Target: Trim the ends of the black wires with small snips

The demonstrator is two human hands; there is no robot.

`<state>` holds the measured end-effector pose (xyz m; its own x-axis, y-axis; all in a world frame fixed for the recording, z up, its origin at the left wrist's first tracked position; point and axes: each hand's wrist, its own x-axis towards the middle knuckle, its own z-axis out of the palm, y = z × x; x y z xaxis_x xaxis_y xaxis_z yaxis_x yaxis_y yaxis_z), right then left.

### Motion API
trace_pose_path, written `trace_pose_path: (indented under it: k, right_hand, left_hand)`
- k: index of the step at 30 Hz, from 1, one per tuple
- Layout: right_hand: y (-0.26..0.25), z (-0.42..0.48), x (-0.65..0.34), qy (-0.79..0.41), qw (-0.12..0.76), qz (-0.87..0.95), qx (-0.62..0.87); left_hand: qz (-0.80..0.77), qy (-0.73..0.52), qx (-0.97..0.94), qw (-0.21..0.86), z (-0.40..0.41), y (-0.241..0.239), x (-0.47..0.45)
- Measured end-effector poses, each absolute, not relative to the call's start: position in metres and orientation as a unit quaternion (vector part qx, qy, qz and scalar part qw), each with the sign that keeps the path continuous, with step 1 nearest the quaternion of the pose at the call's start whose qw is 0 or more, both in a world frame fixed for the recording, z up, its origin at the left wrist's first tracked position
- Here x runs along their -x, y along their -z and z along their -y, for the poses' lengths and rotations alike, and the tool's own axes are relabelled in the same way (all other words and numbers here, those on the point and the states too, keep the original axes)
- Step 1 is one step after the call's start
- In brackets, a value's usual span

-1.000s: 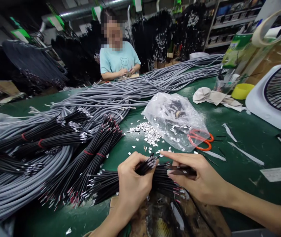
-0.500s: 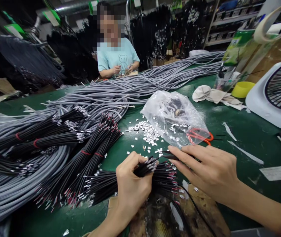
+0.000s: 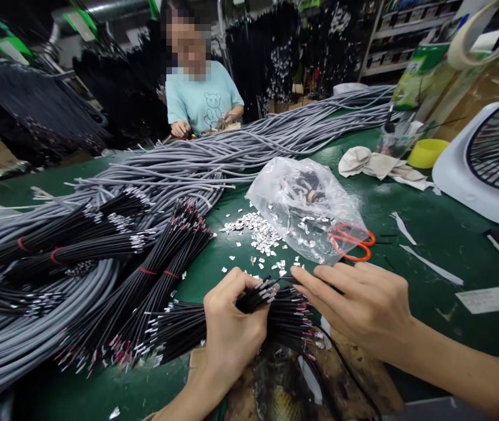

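Observation:
My left hand (image 3: 237,327) is closed round a small bunch of black wires (image 3: 251,298), whose silvery ends point right. Close beside it, my right hand (image 3: 361,304) pinches black tweezers (image 3: 288,280), their tips at the ends of the bunch. More black wires with red and white tips (image 3: 293,316) lie beneath both hands, partly hidden by them. Just beyond the hands is a scattered pile of small silvery pieces (image 3: 262,233). A clear plastic bag (image 3: 306,202) lies behind the pile, and scissors with orange handles (image 3: 350,242) rest at its right edge.
Tied bundles of black wires (image 3: 144,280) and coiled grey cables (image 3: 78,339) fill the left. Long grey cables (image 3: 231,146) cross the green table. At right stand a fan (image 3: 455,175), a yellow ring (image 3: 427,153) and a cloth (image 3: 378,165). A co-worker in a light blue shirt (image 3: 203,99) sits opposite.
The tweezer tips have come closer together and nearer the wire ends in my left hand. The co-worker's one hand has moved lower, toward the table. The whole view has shifted slightly.

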<state>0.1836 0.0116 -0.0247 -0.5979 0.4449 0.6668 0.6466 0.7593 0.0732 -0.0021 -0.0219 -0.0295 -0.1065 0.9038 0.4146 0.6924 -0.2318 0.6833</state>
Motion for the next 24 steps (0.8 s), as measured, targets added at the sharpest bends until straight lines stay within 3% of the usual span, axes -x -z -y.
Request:
trace_pose_path:
  k: [4, 10, 17, 24]
  right_hand:
    - [0.025, -0.015, -0.183, 0.093, 0.336, 0.867, 0.355]
    - [0.028, -0.022, -0.180, -0.166, 0.396, 0.837, 0.338]
    - [0.043, -0.018, -0.173, -0.124, 0.376, 0.859, 0.324]
    - [0.041, -0.016, -0.161, -0.256, 0.381, 0.818, 0.346]
  left_hand:
    - [-0.599, -0.426, -0.660, 0.152, 0.022, 0.029, 0.002]
    - [-0.582, -0.407, -0.675, 0.202, 0.021, 0.022, 0.002]
    - [-0.568, -0.345, -0.703, 0.254, 0.020, 0.020, 0.003]
    - [-0.571, -0.369, -0.681, 0.271, 0.019, 0.020, 0.002]
